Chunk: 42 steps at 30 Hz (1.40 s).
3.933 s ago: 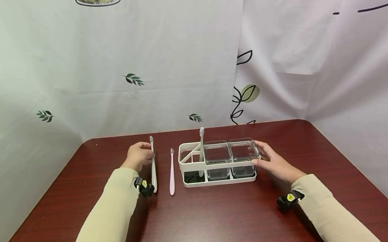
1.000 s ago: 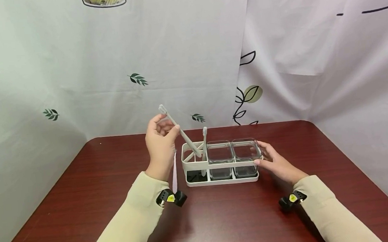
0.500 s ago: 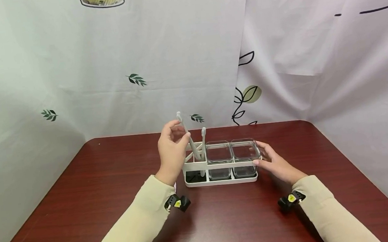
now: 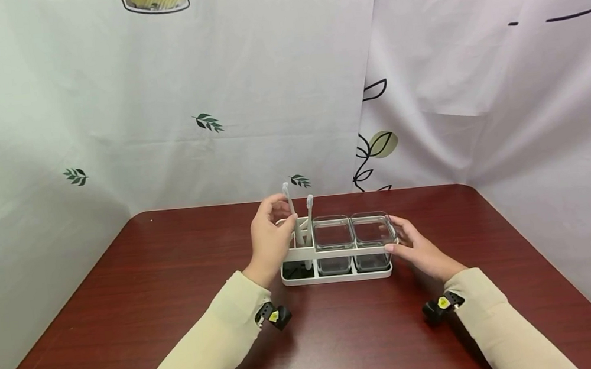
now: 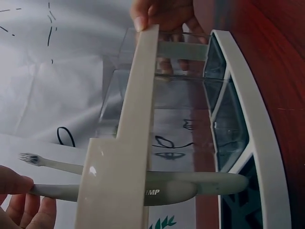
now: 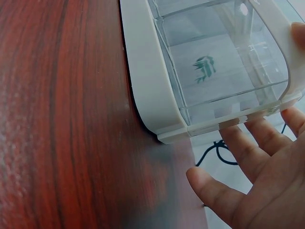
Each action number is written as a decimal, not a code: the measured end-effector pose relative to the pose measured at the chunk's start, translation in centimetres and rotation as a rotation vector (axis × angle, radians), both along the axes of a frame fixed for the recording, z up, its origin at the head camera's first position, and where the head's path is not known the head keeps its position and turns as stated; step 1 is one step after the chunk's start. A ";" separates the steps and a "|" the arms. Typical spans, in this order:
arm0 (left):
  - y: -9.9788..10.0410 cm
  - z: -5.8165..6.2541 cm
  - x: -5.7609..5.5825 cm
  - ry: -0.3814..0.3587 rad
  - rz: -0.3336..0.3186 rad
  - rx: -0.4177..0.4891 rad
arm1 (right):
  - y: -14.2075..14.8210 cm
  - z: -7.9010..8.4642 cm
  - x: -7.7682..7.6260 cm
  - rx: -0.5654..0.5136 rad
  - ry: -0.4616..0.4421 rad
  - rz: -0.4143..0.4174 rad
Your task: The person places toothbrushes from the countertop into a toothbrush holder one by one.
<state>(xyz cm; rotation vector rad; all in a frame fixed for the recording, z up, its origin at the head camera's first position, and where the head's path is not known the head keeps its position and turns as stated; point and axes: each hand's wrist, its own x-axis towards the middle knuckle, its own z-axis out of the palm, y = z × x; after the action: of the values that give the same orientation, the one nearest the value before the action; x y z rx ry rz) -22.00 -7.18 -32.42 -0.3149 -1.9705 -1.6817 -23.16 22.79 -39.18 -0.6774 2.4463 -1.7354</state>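
One gray toothbrush (image 5: 58,192), pinched between the fingers of the left hand (image 4: 270,240), is now standing lower and straighter in the white rack (image 4: 352,251), beside the other toothbrush (image 4: 309,213), looking nearly all in, while the right hand (image 4: 422,252) is gripping the rack's end.

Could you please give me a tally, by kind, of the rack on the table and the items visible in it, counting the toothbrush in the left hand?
White rack: 1
Toothbrushes: 2
Clear cups: 2
Total: 5
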 end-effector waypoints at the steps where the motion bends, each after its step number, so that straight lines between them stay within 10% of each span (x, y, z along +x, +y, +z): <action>1: 0.0 -0.1 0.0 -0.003 -0.003 -0.002 | 0.0 0.0 0.0 0.001 -0.001 0.001; 42: -0.2 -0.4 -1.0 -0.236 0.012 -0.303 | 0.0 -0.1 -0.1 -0.014 -0.014 0.002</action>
<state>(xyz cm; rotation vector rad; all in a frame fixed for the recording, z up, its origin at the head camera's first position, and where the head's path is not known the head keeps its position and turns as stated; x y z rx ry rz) -23.00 -7.40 -32.78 -0.2195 -2.4024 -1.4661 -23.26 22.79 -39.32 -0.6662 2.4253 -1.7524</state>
